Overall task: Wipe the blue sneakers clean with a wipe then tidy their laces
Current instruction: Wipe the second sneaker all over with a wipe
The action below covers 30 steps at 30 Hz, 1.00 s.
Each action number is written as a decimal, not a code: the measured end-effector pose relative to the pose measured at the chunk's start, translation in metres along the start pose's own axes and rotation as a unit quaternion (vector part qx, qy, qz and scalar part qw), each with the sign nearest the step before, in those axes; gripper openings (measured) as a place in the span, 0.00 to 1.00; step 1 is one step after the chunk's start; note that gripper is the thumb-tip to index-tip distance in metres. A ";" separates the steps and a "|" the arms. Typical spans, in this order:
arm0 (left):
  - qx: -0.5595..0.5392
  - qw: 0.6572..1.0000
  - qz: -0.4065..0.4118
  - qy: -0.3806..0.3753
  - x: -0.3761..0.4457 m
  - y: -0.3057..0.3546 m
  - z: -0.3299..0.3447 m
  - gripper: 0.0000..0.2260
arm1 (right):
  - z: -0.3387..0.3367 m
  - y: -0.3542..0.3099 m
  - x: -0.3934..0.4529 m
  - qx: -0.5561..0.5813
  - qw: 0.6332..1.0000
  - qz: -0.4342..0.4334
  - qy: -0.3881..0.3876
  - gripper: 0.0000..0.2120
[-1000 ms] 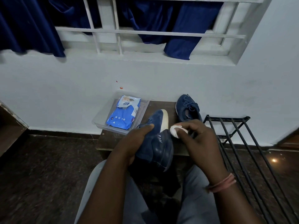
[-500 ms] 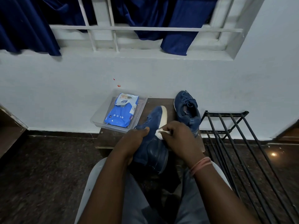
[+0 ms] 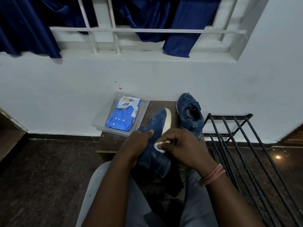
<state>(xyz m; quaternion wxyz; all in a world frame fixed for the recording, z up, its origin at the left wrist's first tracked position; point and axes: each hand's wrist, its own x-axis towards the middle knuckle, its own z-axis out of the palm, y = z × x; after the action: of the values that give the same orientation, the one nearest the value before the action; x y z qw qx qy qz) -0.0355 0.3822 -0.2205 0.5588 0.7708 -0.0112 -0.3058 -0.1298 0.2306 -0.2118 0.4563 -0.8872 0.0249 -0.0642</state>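
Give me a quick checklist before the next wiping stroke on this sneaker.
1. Left hand grips the held sneaker: ok.
2. Right hand pinches the wipe: ok.
3. Wipe touching the sneaker's side: ok.
4. Wipe clean enough to go on: cannot tell.
5. Wipes pack in the clear tray for a fresh one: ok.
6. Second sneaker waiting on the stool: ok.

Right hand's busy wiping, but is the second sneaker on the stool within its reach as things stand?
Probably yes. The right hand pinches the wipe against the held sneaker, and the second sneaker sits just beyond its knuckles with nothing between. It would have to drop the wipe first.
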 end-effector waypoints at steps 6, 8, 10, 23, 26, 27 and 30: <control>0.003 1.000 -0.001 -0.003 -0.003 0.002 0.004 0.16 | 0.007 0.007 0.015 -0.095 0.991 0.040 0.091 0.07; -0.016 1.000 -0.015 0.002 -0.005 0.002 0.002 0.14 | 0.006 0.013 0.022 -0.116 0.984 0.078 0.114 0.07; -0.027 0.999 -0.018 0.012 -0.007 0.003 0.000 0.15 | 0.005 0.013 0.027 -0.107 0.985 0.092 0.100 0.08; 0.020 0.999 -0.005 0.032 -0.001 0.000 0.011 0.27 | -0.014 -0.023 0.013 -0.206 0.970 0.121 -0.031 0.11; 0.028 0.999 -0.006 0.033 -0.009 0.007 0.013 0.16 | -0.014 -0.020 0.023 -0.208 0.970 0.122 0.007 0.13; 0.021 0.999 -0.009 0.040 -0.008 0.007 0.012 0.13 | -0.013 -0.020 0.023 -0.210 0.971 0.115 0.007 0.13; -0.005 0.998 -0.019 0.054 -0.006 0.006 0.010 0.10 | -0.014 -0.031 0.008 -0.222 0.971 0.087 -0.026 0.13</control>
<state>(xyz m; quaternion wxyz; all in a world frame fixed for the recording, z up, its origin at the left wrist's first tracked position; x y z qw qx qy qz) -0.0430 0.3739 -0.2147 0.5564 0.7836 0.0353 -0.2741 -0.1238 0.2369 -0.1777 0.2524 -0.9620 0.1035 0.0059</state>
